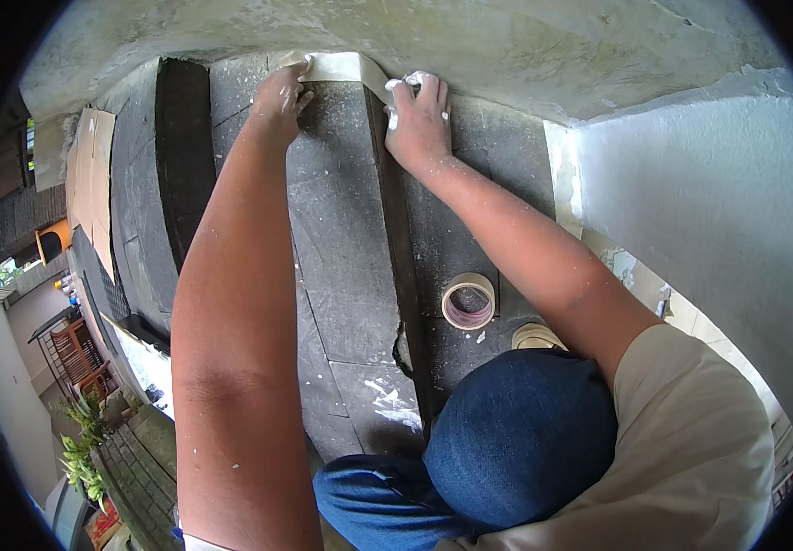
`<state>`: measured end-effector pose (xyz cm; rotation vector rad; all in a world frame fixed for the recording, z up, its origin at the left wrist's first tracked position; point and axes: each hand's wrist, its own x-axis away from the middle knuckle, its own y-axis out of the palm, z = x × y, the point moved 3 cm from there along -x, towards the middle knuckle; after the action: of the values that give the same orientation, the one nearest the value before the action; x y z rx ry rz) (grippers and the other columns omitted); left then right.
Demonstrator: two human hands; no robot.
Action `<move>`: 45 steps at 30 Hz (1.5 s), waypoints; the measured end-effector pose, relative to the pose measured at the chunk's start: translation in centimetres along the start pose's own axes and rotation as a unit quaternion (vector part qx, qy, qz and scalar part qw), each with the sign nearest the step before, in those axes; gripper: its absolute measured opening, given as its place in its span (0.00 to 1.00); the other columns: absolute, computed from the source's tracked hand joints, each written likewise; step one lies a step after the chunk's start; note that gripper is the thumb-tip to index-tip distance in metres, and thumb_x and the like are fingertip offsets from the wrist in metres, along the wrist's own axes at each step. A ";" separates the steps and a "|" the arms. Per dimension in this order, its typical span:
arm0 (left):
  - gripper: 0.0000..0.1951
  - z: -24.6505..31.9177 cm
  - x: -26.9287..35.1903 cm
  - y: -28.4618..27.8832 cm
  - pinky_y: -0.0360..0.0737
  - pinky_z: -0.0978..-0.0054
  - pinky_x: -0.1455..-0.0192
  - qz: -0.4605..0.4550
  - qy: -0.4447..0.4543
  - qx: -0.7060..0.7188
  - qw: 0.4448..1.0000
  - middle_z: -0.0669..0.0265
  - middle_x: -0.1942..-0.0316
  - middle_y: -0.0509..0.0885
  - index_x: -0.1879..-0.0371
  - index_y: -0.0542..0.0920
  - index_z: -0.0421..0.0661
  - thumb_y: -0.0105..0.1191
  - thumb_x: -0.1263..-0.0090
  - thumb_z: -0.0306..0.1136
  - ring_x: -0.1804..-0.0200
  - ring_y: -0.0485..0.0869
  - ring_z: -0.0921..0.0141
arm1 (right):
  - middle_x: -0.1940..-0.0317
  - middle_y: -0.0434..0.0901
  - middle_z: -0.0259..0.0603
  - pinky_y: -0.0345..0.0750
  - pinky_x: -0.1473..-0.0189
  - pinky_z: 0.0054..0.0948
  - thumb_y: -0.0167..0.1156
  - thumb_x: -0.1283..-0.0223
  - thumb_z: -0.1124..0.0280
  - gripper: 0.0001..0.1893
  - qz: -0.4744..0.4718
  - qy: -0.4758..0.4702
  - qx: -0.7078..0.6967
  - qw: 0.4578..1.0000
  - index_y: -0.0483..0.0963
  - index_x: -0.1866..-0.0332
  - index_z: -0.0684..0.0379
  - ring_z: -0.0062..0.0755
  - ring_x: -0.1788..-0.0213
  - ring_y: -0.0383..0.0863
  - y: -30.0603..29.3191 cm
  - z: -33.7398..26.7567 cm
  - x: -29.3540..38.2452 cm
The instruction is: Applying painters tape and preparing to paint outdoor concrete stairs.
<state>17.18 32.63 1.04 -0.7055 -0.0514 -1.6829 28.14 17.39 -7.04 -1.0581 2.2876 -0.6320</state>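
Note:
A strip of pale masking tape [331, 67] runs along the foot of the wall, on the back edge of a dark stone-tiled step [341, 206]. At the step's front edge it bends down toward the right. My left hand [279, 103] has its fingers on the tape's left end, with thumb and forefinger close together. Farther right, my right hand [424, 124] grips the other end near the wall, its fingertips smeared white and hiding part of the strip. A roll of masking tape [488, 308] lies on the lower tread, below my right forearm.
The bare plastered wall [493, 41] rises beyond my hands, and a pale painted side wall [699, 186] stands to the right. On the left, cardboard [93, 179] rests on the steps near an orange-rimmed container [55, 241]. My bent knee [520, 434] is close to the step edge.

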 end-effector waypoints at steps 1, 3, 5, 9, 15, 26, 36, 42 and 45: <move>0.23 0.0 0.3 0.1 0.73 0.72 0.45 -0.001 0.002 0.009 1.000 0.62 0.47 0.74 0.43 0.73 0.41 0.59 0.35 0.38 0.49 0.73 0.68 | 0.46 0.66 0.50 0.67 0.42 0.45 0.59 0.48 0.78 0.20 -0.021 0.008 0.009 1.000 0.73 0.47 0.57 0.53 0.42 0.66 0.3 0.5 -0.2; 0.23 0.0 1.2 0.5 0.73 0.72 0.46 -0.003 0.005 0.018 1.000 0.63 0.48 0.75 0.44 0.73 0.42 0.59 0.34 0.38 0.50 0.72 0.68 | 0.50 0.71 0.47 0.71 0.45 0.44 0.57 0.46 0.78 0.15 -0.039 0.006 0.010 0.999 0.74 0.52 0.59 0.49 0.43 0.69 0.7 1.3 -0.2; 0.20 0.3 2.3 1.0 0.73 0.74 0.48 -0.006 0.065 0.041 0.997 0.64 0.52 0.77 0.46 0.75 0.41 0.59 0.33 0.37 0.52 0.74 0.70 | 0.53 0.76 0.44 0.71 0.42 0.43 0.56 0.45 0.76 0.12 -0.059 0.008 0.003 0.998 0.74 0.53 0.59 0.44 0.44 0.71 1.3 1.9 0.0; 0.17 1.8 3.8 1.9 0.71 0.76 0.51 -0.057 0.143 0.008 0.988 0.66 0.56 0.80 0.49 0.77 0.40 0.58 0.33 0.35 0.54 0.75 0.73 | 0.62 0.82 0.49 0.77 0.51 0.48 0.51 0.41 0.75 0.11 -0.109 0.060 0.005 0.992 0.72 0.54 0.61 0.52 0.53 0.80 2.1 2.1 0.6; 0.11 2.8 5.2 3.5 0.71 0.78 0.56 -0.063 0.263 -0.052 0.961 0.68 0.62 0.81 0.56 0.81 0.40 0.55 0.33 0.31 0.60 0.75 0.76 | 0.67 0.84 0.51 0.78 0.56 0.51 0.52 0.40 0.72 0.17 -0.131 0.084 0.016 0.988 0.76 0.46 0.54 0.56 0.62 0.84 2.4 2.5 -0.2; 0.09 2.2 5.6 3.1 0.70 0.77 0.62 -0.006 0.266 -0.105 0.958 0.69 0.70 0.79 0.63 0.79 0.37 0.55 0.34 0.31 0.67 0.73 0.77 | 0.64 0.82 0.58 0.77 0.51 0.51 0.56 0.47 0.73 0.16 -0.154 0.124 -0.060 0.978 0.79 0.52 0.55 0.61 0.57 0.81 3.6 3.5 -0.8; 0.10 2.3 5.6 2.7 0.70 0.79 0.65 0.023 0.265 -0.078 0.961 0.68 0.69 0.80 0.62 0.79 0.37 0.56 0.33 0.32 0.68 0.73 0.78 | 0.63 0.82 0.59 0.77 0.49 0.51 0.55 0.48 0.75 0.21 -0.123 0.162 -0.067 0.977 0.78 0.45 0.54 0.62 0.57 0.81 4.3 3.3 -0.6; 0.13 2.0 5.4 2.6 0.71 0.77 0.63 0.033 0.250 -0.095 0.963 0.65 0.69 0.81 0.62 0.80 0.34 0.58 0.34 0.34 0.68 0.74 0.77 | 0.62 0.82 0.58 0.77 0.49 0.50 0.56 0.49 0.75 0.17 -0.154 0.136 -0.091 0.975 0.80 0.52 0.55 0.61 0.56 0.81 4.3 3.8 -1.1; 0.14 1.9 5.5 2.8 0.72 0.77 0.63 0.074 0.236 -0.047 0.968 0.64 0.70 0.82 0.61 0.81 0.33 0.59 0.35 0.34 0.68 0.75 0.76 | 0.63 0.82 0.58 0.77 0.49 0.50 0.56 0.49 0.74 0.14 -0.172 0.127 -0.069 0.974 0.81 0.56 0.57 0.60 0.56 0.81 4.0 3.8 -1.3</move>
<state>20.13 27.85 4.20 -0.3527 0.4107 -1.6755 29.14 20.06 -11.90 -1.5403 2.4108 -0.7934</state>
